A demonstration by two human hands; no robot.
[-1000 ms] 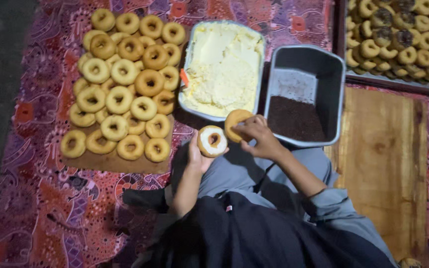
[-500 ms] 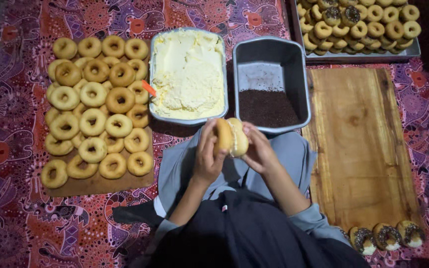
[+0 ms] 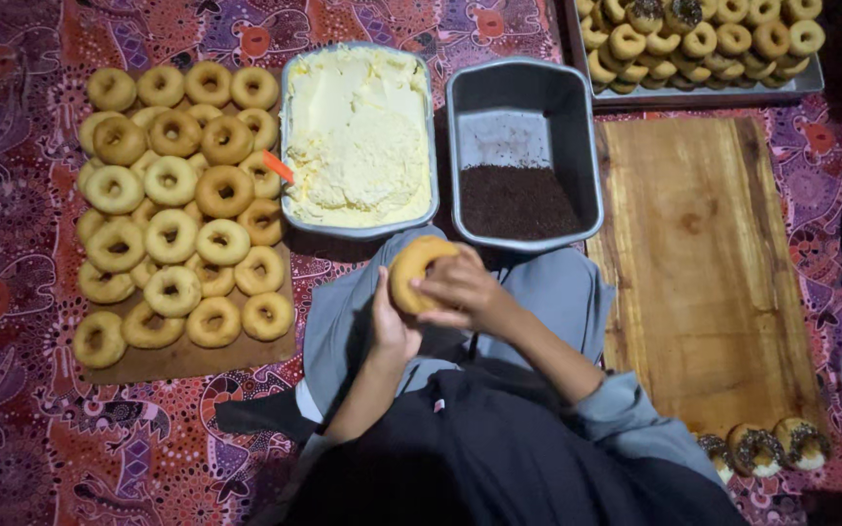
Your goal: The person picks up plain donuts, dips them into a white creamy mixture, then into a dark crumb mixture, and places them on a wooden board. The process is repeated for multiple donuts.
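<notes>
1. One plain doughnut (image 3: 417, 276) is held above the lap, clasped between both hands, tilted on edge.
2. The left hand (image 3: 392, 326) is cupped under and behind the doughnut, with the palm pressed against its lower side.
3. The right hand (image 3: 460, 289) is laid over the doughnut's right side, fingers curled onto its face; both hands are closed on the one piece.
4. A metal tray of pale yellow cream (image 3: 358, 141) is set just beyond the hands, slightly to the left; an orange handle (image 3: 278, 167) is seen at its left rim.
5. A grey metal pan (image 3: 523, 151) is set just beyond the hands, slightly to the right; dark chocolate sprinkles (image 3: 516, 202) are heaped in its near half, and the far half is left bare.
6. A board of plain ring doughnuts (image 3: 177, 209) is laid to the left of the hands, the rings packed in rows and partly overlapped.
7. A bare wooden board (image 3: 708, 263) is laid to the right of the hands.
8. Three finished doughnuts (image 3: 762, 446), topped with cream and sprinkles, are lined at the near end of that board, beside the right elbow.
9. A metal tray of further doughnuts (image 3: 704, 39) is placed far beyond and to the right.
10. A patterned purple-red cloth (image 3: 31, 429) is spread under everything.
</notes>
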